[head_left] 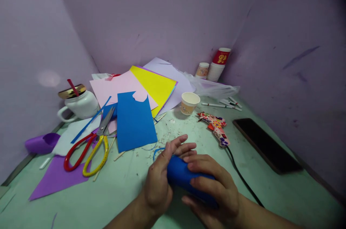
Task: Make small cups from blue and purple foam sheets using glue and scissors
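Note:
A blue rounded object (180,173), perhaps a cup wrapped in blue paper, lies tilted between my hands near the front of the table. My right hand (216,185) wraps its fingers over the object's top and right side. Against its left end rests my left hand (162,178), palm turned toward it, fingers apart and reaching up behind. A thin blue paper strip (157,152) curls just beyond my left hand. Farther left lies a blue sheet (135,124) with a rounded notch cut from its top edge. The object's underside is hidden.
Red-and-yellow-handled scissors (101,131) and a white mug (82,104) are left. Pink (116,86) and yellow sheets (154,85) lie behind. A paper cup (190,103), a patterned glue gun (216,126) with black cord, a phone (266,144) and stacked cups (218,64) are right.

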Motion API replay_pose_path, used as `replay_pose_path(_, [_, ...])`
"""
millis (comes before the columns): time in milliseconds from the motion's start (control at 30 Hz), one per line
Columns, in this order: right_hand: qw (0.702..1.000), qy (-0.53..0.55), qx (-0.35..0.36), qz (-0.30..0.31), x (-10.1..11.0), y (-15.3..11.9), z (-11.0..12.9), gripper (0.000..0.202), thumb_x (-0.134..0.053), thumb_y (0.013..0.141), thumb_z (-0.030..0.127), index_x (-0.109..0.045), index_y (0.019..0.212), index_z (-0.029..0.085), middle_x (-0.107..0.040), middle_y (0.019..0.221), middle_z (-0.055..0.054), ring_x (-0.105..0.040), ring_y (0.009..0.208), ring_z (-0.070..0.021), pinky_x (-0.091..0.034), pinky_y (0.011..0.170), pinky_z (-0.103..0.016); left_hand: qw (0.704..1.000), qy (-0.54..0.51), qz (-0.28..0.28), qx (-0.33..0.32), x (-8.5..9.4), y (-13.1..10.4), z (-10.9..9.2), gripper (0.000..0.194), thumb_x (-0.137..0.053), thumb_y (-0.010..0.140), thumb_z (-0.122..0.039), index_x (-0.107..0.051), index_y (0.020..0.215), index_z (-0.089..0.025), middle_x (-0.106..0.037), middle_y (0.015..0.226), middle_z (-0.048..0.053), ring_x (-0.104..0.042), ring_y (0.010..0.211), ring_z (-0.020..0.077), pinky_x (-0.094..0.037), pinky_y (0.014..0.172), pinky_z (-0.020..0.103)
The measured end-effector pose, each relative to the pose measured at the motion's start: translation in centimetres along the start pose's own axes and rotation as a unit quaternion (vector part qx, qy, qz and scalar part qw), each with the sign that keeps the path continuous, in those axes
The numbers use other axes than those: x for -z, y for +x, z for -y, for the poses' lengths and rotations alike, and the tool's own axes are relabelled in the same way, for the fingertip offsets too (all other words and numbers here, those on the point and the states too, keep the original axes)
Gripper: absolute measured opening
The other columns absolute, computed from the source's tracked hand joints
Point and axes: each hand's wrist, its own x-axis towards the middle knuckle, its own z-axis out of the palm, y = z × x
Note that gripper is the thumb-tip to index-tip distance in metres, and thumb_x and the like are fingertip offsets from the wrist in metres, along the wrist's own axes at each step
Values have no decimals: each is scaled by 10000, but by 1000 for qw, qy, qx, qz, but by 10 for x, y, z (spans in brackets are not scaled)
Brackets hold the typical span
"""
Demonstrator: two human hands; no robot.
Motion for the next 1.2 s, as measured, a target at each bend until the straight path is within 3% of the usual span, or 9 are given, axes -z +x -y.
replay_pose_path(733, [999, 39, -18, 3, -4, 0, -1, 339, -624, 721, 84, -523, 1039, 142, -519, 1099, -79, -563, 1053, -221, -527, 921, -350, 1000, 19, -13, 4, 0, 0, 2, 454, -425, 907, -469, -591, 1177, -144, -708, 1067, 126, -611, 1035, 244, -385, 1003, 404])
replay_pose_path(1200, [999, 27, -32, 6, -2, 2, 0, 386, -625, 709, 117, -528, 1075, 194, -577, 1015, -94, -617, 965, -257, -586, 777, -410, 999, 21, -25, 12, -1, 2, 1, 403, -414, 926, -409, -636, 1117, -131, -719, 985, 115, -633, 956, 219, -427, 947, 368])
